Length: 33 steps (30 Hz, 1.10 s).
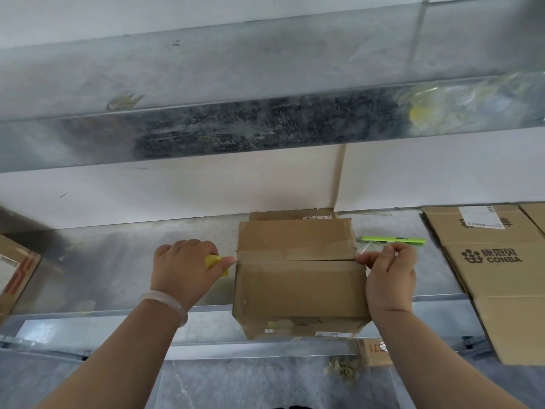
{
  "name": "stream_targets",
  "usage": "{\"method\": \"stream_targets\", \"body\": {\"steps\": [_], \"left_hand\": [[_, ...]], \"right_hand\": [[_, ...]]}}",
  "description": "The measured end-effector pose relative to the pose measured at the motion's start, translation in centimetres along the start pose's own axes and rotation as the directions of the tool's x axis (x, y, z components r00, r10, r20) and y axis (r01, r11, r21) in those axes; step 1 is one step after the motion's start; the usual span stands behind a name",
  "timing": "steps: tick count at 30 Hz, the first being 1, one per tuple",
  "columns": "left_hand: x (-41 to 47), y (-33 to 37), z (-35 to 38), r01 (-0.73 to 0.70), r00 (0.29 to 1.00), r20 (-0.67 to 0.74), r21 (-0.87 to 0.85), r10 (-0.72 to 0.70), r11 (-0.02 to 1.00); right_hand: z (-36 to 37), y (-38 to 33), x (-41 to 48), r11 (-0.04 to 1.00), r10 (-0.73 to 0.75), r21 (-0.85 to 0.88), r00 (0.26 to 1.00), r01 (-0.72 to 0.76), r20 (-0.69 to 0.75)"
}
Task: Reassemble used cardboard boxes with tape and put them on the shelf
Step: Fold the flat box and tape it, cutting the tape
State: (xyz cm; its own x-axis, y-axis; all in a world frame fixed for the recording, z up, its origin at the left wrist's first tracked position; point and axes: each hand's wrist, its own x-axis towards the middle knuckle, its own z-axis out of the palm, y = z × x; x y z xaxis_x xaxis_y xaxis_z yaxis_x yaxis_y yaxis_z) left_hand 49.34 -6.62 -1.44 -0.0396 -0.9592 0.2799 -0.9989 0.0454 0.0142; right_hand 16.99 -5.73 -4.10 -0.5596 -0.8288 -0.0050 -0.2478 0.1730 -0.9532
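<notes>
A small brown cardboard box [300, 284] stands on the metal shelf [124, 276], its top flaps closed with a strip of clear tape [295, 256] along the seam. My left hand [184, 268] grips a yellow tape dispenser [216, 262] at the box's left edge, where the tape runs out from it. At the right edge my right hand [390, 273] pinches the tape end against the box's corner. Both hands are level with the seam.
A green pen-like tool [392, 240] lies on the shelf behind my right hand. Flattened CONBA cardboard [495, 276] lies at the right. Another box [14, 273] sits at the far left. A metal shelf board [265, 93] runs overhead.
</notes>
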Motion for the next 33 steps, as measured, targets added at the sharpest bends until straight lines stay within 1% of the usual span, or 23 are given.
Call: {"method": "stream_targets", "body": {"steps": [6, 8, 12, 17, 21, 25, 30, 33], "left_hand": [[-0.2, 0.0, -0.1, -0.031, 0.999, -0.043, 0.007, 0.031, 0.999], [-0.3, 0.1, -0.4, -0.031, 0.998, -0.048, -0.011, 0.03, 0.999], [-0.5, 0.4, -0.7, -0.049, 0.998, -0.043, -0.018, 0.048, 0.999], [-0.6, 0.7, -0.5, -0.085, 0.996, -0.015, -0.001, 0.085, 0.996], [-0.5, 0.9, -0.3, -0.149, 0.988, 0.041, 0.063, 0.147, 0.987], [-0.2, 1.3, -0.4, -0.217, 0.975, 0.061, 0.106, 0.212, 0.97], [0.0, 1.7, -1.0, -0.28, 0.959, 0.07, 0.086, 0.275, 0.956], [0.3, 1.7, -1.1, -0.303, 0.952, 0.094, 0.123, 0.293, 0.945]], "right_hand": [[0.1, 0.0, 0.1, 0.988, -0.104, -0.111, 0.994, 0.108, 0.044], [0.2, 0.0, 0.1, 0.984, -0.118, -0.131, 0.992, 0.124, 0.049], [0.5, 0.1, 0.3, 0.989, -0.096, -0.117, 0.995, 0.096, 0.007], [0.6, 0.4, 0.4, 0.994, -0.051, -0.099, 0.999, 0.05, -0.007], [0.3, 0.5, 0.0, 0.997, 0.012, -0.07, 1.0, -0.013, -0.016], [0.3, 0.1, 0.0, 0.998, 0.056, -0.033, 0.998, -0.056, -0.021], [0.4, 0.1, 0.1, 0.998, 0.059, 0.017, 0.998, -0.058, -0.031], [0.3, 0.3, 0.1, 0.997, 0.059, 0.056, 0.998, -0.058, -0.031]]}}
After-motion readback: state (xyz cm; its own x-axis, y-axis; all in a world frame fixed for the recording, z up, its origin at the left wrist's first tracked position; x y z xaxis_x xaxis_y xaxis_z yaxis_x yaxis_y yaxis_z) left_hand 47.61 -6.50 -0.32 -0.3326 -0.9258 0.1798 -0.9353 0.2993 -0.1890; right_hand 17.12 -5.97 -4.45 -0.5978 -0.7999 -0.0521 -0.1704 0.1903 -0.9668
